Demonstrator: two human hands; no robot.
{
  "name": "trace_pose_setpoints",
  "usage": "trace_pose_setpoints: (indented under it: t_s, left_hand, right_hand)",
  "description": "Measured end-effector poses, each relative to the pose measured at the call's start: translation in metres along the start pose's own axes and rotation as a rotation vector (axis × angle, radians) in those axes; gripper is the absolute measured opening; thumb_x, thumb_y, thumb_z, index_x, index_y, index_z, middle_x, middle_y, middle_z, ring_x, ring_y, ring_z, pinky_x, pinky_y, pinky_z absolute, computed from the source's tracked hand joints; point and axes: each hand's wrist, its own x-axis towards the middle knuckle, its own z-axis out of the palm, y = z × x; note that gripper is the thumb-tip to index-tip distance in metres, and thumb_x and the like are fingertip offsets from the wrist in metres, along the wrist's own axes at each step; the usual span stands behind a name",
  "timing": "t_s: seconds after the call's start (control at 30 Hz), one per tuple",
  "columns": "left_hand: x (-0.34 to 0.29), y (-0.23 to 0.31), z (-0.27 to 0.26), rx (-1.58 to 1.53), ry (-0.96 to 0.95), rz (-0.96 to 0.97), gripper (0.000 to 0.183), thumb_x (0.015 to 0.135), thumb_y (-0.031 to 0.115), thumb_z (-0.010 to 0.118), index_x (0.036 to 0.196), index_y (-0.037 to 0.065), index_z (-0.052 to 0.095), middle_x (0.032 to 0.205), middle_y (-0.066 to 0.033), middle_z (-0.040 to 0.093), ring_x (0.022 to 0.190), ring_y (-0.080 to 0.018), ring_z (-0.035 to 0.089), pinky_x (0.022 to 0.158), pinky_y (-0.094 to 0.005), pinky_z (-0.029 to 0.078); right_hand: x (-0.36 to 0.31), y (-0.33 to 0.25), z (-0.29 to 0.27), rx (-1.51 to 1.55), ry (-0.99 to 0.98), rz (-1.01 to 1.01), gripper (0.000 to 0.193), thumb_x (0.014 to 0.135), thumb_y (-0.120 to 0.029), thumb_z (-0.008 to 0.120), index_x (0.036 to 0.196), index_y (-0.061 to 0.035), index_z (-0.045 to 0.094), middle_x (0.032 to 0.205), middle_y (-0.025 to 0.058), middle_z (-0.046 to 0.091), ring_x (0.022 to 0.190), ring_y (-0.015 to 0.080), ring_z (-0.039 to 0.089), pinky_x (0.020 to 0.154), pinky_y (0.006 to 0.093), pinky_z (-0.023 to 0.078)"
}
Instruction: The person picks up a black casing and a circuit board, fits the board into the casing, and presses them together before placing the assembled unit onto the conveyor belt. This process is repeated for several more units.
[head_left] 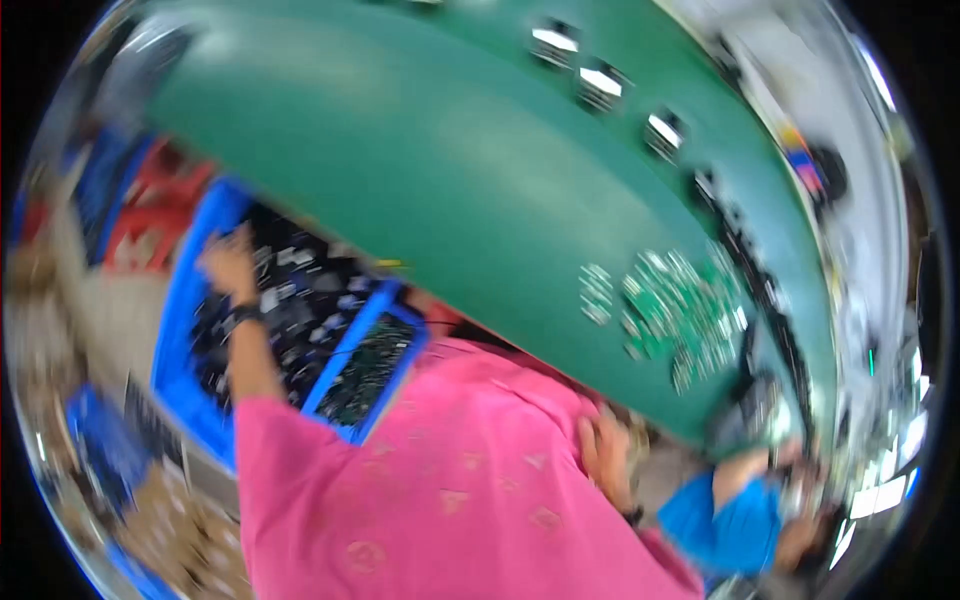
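Note:
My left hand (231,265) reaches over the far left part of a blue bin (172,335), close to its rim. Small black parts (290,310), mixed with grey and white bits, fill this bin. Motion smears the left fingers, so whether they grip a part cannot be told. My right hand (605,452) is low by the table's front edge, against the side of the pink garment (470,450). Its fingers look loosely apart, with nothing visible in them. A smaller blue tray (412,345) with dark green and black pieces sits at the bin's right side.
A long green table (400,150) stretches across the view. Green circuit boards (685,305) lie piled on its right, near a black strip (755,270). Dark blocks with bright tops (600,85) stand farther back. A person in a blue sleeve (725,520) is at right. Red bins (155,215) stand far left.

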Motion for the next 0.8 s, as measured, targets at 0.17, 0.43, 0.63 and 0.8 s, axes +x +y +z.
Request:
trace_pose_setpoints:
  t_s: [0.17, 0.43, 0.63, 0.8]
  left_hand:
    - [0.020, 0.109, -0.053, -0.127, -0.072, -0.722, 0.062, 0.085, 0.062, 0.064, 0.139, 0.034, 0.054, 0.139, -0.0204, 0.047, 0.121, -0.0473, 0.050, 0.094, -0.0620, 0.044]
    - [0.036, 0.198, -0.179, -0.495, 0.550, -0.164, 0.036, 0.091, 0.028, 0.070, 0.118, 0.004, 0.063, 0.116, -0.0173, 0.058, 0.109, -0.0319, 0.055, 0.086, -0.0435, 0.049]
    - [0.070, 0.385, -0.319, -1.131, 0.081, 0.473, 0.049, 0.083, 0.012, 0.074, 0.128, 0.006, 0.058, 0.128, -0.0159, 0.053, 0.117, -0.0296, 0.055, 0.093, -0.0379, 0.050]
    - [0.133, 0.506, -0.314, -0.773, 0.228, 0.832, 0.097, 0.065, 0.060, 0.081, 0.148, 0.029, 0.043, 0.152, -0.0167, 0.030, 0.141, -0.0510, 0.022, 0.109, -0.0669, 0.029]
  right_hand:
    - [-0.017, -0.004, 0.003, 0.181, 0.152, 0.572, 0.028, 0.087, -0.023, 0.073, 0.105, -0.0014, 0.067, 0.085, 0.0177, 0.068, 0.079, 0.0371, 0.065, 0.071, 0.0447, 0.052]
    - [0.016, -0.018, 0.014, -0.036, 0.188, 0.312, 0.039, 0.084, -0.027, 0.073, 0.113, -0.0016, 0.064, 0.110, 0.0241, 0.063, 0.099, 0.0421, 0.060, 0.087, 0.0481, 0.048]
    - [0.041, -0.022, 0.019, -0.120, -0.070, 0.495, 0.041, 0.088, -0.034, 0.066, 0.113, -0.0014, 0.064, 0.106, 0.0258, 0.064, 0.095, 0.0456, 0.060, 0.083, 0.0519, 0.048]
    - [0.035, 0.003, 0.051, -0.456, 0.321, 0.120, 0.028, 0.086, -0.034, 0.066, 0.085, -0.0068, 0.068, 0.061, 0.0119, 0.060, 0.045, 0.0346, 0.055, 0.042, 0.0448, 0.045]
